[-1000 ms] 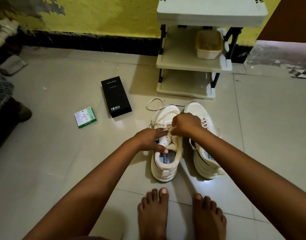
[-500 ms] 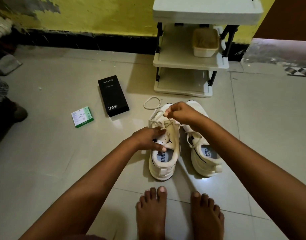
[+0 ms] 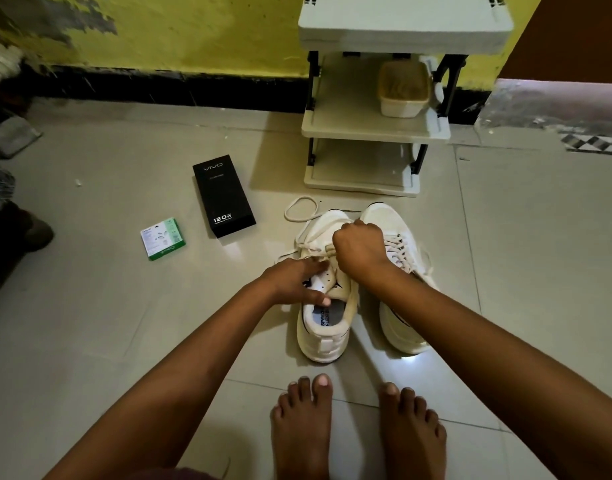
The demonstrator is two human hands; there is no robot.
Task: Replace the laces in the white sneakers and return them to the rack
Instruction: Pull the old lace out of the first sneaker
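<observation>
Two hands share the lacing: left sneaker (image 3: pixel 327 327) is steadied under the flat left hand (image 3: pixel 294 282) while lace (image 3: pixel 309 245) is pinched taut by the right hand (image 3: pixel 360 247).

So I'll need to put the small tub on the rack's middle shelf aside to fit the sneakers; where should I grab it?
Judging by its pose, take the tub by its two short side walls, coming from the rack's open front: it stands upright, close to the right post.

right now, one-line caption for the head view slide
Right hand pulls a lace through the left sneaker while the left hand steadies it.
</observation>
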